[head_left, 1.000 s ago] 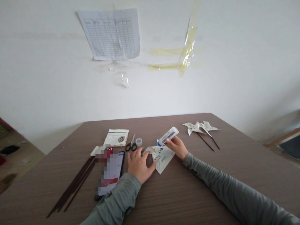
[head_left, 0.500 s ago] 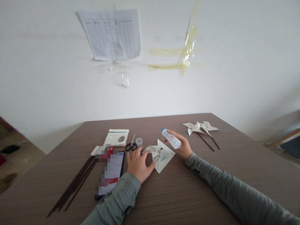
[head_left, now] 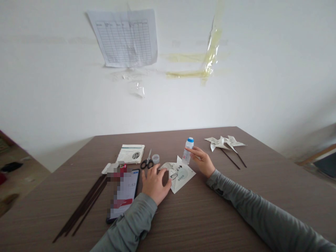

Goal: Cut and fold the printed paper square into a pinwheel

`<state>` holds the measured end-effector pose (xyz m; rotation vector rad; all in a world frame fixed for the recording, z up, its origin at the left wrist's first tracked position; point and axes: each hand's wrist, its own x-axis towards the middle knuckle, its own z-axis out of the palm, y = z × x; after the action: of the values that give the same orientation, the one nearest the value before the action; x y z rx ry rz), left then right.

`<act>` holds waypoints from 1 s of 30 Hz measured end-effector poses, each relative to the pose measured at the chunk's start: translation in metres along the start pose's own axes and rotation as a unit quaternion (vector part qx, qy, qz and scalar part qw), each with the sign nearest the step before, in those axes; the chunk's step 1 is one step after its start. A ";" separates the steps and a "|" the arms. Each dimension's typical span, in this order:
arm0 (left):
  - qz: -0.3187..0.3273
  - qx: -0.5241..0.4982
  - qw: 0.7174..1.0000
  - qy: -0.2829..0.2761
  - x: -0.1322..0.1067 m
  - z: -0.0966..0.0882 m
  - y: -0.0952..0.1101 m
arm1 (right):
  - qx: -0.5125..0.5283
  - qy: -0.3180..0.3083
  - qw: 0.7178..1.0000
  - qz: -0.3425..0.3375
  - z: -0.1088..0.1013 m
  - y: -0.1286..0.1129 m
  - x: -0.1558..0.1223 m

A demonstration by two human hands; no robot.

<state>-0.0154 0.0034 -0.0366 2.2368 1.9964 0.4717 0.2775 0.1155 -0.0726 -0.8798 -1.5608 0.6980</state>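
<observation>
My right hand [head_left: 201, 160] holds a small white glue bottle [head_left: 187, 152] with a blue top, standing upright on the table just beyond a folded printed paper [head_left: 179, 176]. My left hand [head_left: 154, 182] rests on the left side of that paper, fingers spread and pressing it down. The paper is partly folded into points, and its left part is hidden under my hand.
A phone [head_left: 123, 194] lies left of my left hand, with dark thin sticks [head_left: 84, 206] further left. Scissors [head_left: 146, 162], a clear cap [head_left: 155, 158] and a booklet [head_left: 130, 154] lie behind. Two finished paper pinwheels [head_left: 224, 142] on sticks lie at the right back of the table [head_left: 210, 217].
My right hand has lifted the bottle off the paper, turned it from tip-down to upright and set it on the table behind the paper. My left hand stayed on the paper.
</observation>
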 end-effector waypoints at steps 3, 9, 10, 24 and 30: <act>-0.005 0.001 1.000 -0.005 0.000 -0.003 0.001 | -0.036 0.007 0.999 -0.011 -0.001 -0.001 0.000; -0.011 -0.003 1.000 -0.012 0.000 -0.008 0.006 | -0.060 0.018 0.998 -0.007 -0.005 0.004 0.001; -0.010 -0.005 1.000 -0.013 0.000 -0.008 0.006 | -0.059 0.020 0.998 -0.003 -0.005 0.005 0.001; -0.014 0.001 1.000 -0.020 0.000 -0.006 0.005 | -0.008 0.049 0.994 0.095 -0.004 0.017 0.009; -0.015 0.016 0.999 -0.034 -0.001 -0.011 0.006 | -0.028 0.026 0.992 0.120 -0.003 0.013 0.017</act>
<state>-0.0127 0.0005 -0.0247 2.2066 2.0145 0.3588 0.2813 0.1370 -0.0739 -1.1323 -1.4470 0.7975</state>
